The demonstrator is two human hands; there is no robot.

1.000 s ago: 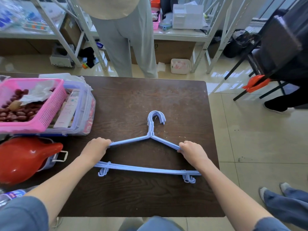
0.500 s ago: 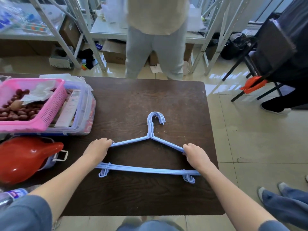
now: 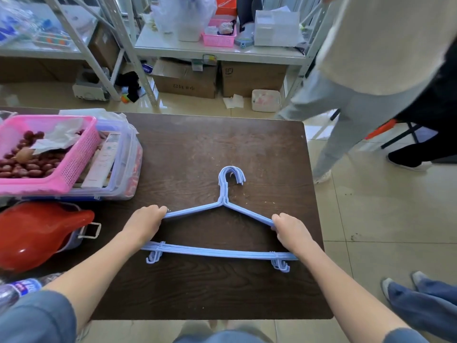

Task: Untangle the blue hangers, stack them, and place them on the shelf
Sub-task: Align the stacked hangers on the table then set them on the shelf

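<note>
Several light blue hangers [image 3: 223,201] lie stacked flat on the dark wooden table [image 3: 210,293], hooks pointing away from me and nearly aligned. My left hand [image 3: 146,225] is closed around the stack's left shoulder end. My right hand [image 3: 289,231] is closed around the right shoulder end. The bottom bars run between my wrists, with small clips showing at both ends. A white metal shelf [image 3: 217,52] stands beyond the table's far edge, loaded with boxes and a pink basket.
A pink basket [image 3: 49,179] of red dates sits on a clear bin [image 3: 128,174] at the table's left. A red plastic jug [image 3: 37,233] lies nearer. A person [image 3: 358,100] walks past at the right. Cardboard boxes [image 3: 185,80] sit under the shelf.
My hands and the hanger stack have stayed nearly still. The standing person has walked from behind the table's far edge over to the right side, uncovering the shelf.
</note>
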